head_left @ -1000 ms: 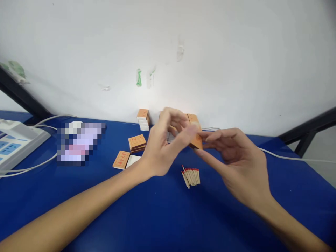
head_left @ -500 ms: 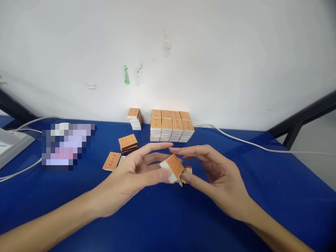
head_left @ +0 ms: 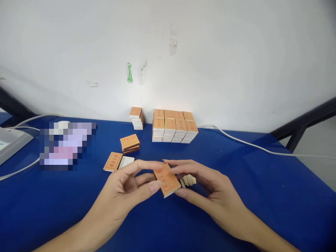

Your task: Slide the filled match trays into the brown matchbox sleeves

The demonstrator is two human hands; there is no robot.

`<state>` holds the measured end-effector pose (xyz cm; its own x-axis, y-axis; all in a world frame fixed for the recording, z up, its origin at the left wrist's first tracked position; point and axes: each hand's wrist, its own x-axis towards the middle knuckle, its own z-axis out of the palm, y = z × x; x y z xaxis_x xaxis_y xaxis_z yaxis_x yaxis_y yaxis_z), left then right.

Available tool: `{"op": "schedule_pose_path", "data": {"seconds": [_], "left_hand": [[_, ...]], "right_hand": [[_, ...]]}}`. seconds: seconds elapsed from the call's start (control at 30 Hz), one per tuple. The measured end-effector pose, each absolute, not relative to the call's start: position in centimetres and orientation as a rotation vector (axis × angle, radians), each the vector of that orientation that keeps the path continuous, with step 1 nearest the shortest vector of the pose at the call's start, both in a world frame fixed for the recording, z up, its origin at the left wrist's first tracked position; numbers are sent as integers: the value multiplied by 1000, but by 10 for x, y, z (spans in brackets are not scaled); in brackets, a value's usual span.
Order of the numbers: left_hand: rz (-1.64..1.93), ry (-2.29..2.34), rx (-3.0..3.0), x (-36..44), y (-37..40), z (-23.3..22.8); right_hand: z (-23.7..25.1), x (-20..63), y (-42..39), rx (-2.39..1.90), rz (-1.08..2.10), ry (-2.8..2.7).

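Both my hands hold one small orange matchbox (head_left: 167,181) with red print just above the blue table (head_left: 262,196). My left hand (head_left: 125,189) pinches its left side between thumb and forefinger. My right hand (head_left: 207,185) grips its right side with the fingertips. A loose bundle of matches (head_left: 189,180) lies on the table right behind the box, partly hidden by my right fingers.
A block of stacked matchboxes (head_left: 174,126) stands by the white wall, with a smaller stack (head_left: 137,118) to its left. Nearer lie a short pile (head_left: 130,143), a flat sleeve (head_left: 113,161) and a white tray (head_left: 126,161). A white cable (head_left: 249,145) runs right; a grey device (head_left: 10,143) sits far left.
Both hands came down from in front of the stacks to just above the table. The matchbox turned from tilted on edge to lying flatter, its printed face up.
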<state>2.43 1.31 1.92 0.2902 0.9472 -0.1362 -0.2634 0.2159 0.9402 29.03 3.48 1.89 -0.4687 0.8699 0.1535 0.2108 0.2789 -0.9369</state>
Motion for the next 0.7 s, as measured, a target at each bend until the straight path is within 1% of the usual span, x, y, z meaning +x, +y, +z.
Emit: {"op": "schedule_pose_path", "data": {"seconds": [0.17, 0.33, 0.7], "left_hand": [[1063, 930, 970, 25, 17, 21], [951, 926, 1020, 22, 20, 21], [906, 876, 1071, 28, 13, 20]], "right_hand": [[20, 285, 31, -937, 1475, -1678], [16, 281, 26, -835, 1742, -1499], [13, 275, 27, -846, 1933, -1326]]}}
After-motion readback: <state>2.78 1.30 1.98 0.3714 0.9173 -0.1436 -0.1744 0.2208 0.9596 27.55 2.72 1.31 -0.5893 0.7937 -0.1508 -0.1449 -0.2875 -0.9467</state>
